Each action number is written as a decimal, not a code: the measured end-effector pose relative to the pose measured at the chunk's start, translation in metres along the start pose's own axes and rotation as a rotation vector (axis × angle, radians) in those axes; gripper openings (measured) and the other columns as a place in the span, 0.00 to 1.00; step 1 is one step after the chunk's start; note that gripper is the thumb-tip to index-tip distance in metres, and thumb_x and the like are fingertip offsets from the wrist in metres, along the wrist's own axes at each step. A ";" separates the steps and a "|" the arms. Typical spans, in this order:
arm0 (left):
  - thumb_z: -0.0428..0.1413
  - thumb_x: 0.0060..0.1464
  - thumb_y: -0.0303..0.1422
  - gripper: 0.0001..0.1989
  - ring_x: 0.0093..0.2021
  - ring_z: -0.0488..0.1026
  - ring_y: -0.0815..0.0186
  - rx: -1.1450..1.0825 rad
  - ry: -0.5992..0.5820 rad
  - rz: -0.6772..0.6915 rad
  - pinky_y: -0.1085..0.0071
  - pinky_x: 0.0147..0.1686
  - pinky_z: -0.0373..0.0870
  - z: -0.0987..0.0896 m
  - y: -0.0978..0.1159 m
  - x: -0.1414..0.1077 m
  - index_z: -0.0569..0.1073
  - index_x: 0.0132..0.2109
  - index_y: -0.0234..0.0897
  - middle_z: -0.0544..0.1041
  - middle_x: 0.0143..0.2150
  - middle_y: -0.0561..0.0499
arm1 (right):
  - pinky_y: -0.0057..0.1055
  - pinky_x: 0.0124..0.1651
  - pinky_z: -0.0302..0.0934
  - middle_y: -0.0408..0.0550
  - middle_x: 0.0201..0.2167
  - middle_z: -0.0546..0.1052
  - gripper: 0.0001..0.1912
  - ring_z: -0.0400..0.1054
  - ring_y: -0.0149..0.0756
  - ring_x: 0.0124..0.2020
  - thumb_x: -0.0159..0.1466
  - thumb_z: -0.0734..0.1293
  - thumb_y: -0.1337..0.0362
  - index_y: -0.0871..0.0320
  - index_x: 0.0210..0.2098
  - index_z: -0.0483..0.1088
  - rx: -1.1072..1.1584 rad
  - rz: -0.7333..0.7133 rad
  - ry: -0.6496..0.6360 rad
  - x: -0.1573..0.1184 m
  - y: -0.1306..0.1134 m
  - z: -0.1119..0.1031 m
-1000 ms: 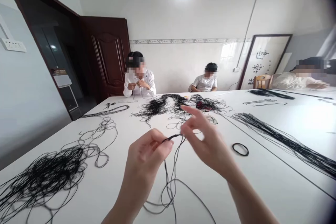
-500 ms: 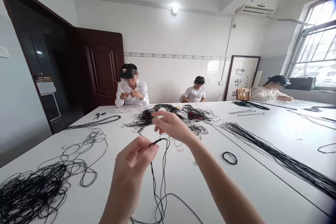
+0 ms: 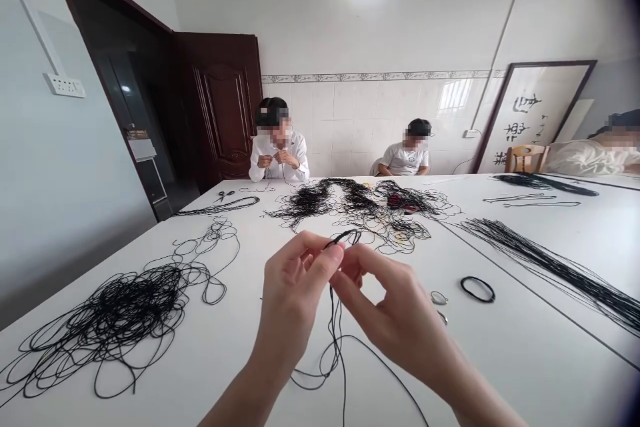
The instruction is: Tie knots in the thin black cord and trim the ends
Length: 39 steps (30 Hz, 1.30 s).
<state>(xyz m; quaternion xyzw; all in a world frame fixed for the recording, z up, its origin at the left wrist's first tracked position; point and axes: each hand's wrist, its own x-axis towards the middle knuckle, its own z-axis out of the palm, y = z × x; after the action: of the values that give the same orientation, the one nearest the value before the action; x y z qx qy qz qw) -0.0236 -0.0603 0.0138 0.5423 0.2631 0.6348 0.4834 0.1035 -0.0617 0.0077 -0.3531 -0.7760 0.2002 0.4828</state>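
Observation:
In front of me my left hand [image 3: 295,293] pinches a black cord between thumb and fingers. A short knotted or braided length [image 3: 345,235] of the cord curves out above the fingertips. My right hand [image 3: 393,300] meets it from the right, thumb and fingers closed on the cord just below; its fingertips are partly hidden. Loose strands [image 3: 334,330] hang from the hands and curl on the white table. To the right of my right hand lie a closed black cord ring [image 3: 493,297] and a small pale ring [image 3: 439,298].
A tangled heap of black cord [image 3: 135,307] lies at left, with a larger tangle [image 3: 310,200] beyond my hands. A long cord bundle [image 3: 550,263] stretches along the right. Scissors [image 3: 225,196] lie at the far left. Several people sit around the table, including a person in white [image 3: 280,153].
My right hand has come back from over the far tangle and joined my left hand at the cord. The view has tilted down and turned left.

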 end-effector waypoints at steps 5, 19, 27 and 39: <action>0.56 0.59 0.31 0.09 0.31 0.64 0.70 0.076 -0.001 -0.010 0.73 0.34 0.65 -0.002 -0.009 0.003 0.73 0.29 0.39 0.68 0.27 0.55 | 0.22 0.22 0.48 0.37 0.20 0.60 0.10 0.51 0.24 0.21 0.66 0.56 0.70 0.58 0.27 0.57 0.009 -0.092 0.006 0.003 0.009 0.000; 0.56 0.56 0.29 0.10 0.29 0.61 0.70 0.241 0.080 0.002 0.72 0.30 0.60 0.002 -0.012 0.005 0.72 0.26 0.39 0.66 0.25 0.56 | 0.26 0.20 0.38 0.35 0.17 0.46 0.11 0.38 0.25 0.18 0.62 0.54 0.74 0.56 0.27 0.46 -0.130 -0.165 -0.079 -0.005 0.015 -0.003; 0.55 0.56 0.30 0.11 0.28 0.56 0.70 0.344 0.076 -0.015 0.71 0.29 0.55 0.001 -0.014 0.014 0.65 0.26 0.38 0.59 0.24 0.57 | 0.24 0.23 0.51 0.38 0.20 0.60 0.10 0.52 0.25 0.21 0.65 0.60 0.69 0.57 0.27 0.56 -0.254 -0.222 0.010 -0.008 0.015 -0.021; 0.53 0.57 0.28 0.09 0.29 0.61 0.68 0.362 -0.162 0.051 0.70 0.32 0.61 0.005 -0.004 0.002 0.67 0.28 0.39 0.63 0.25 0.55 | 0.30 0.36 0.61 0.44 0.31 0.70 0.05 0.63 0.31 0.34 0.66 0.61 0.72 0.57 0.35 0.65 -0.130 -0.267 0.080 0.000 0.025 -0.039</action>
<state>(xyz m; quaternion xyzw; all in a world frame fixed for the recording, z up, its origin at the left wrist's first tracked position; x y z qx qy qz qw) -0.0177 -0.0580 0.0125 0.6763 0.3192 0.5435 0.3812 0.1468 -0.0457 0.0090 -0.2849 -0.8075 0.0693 0.5118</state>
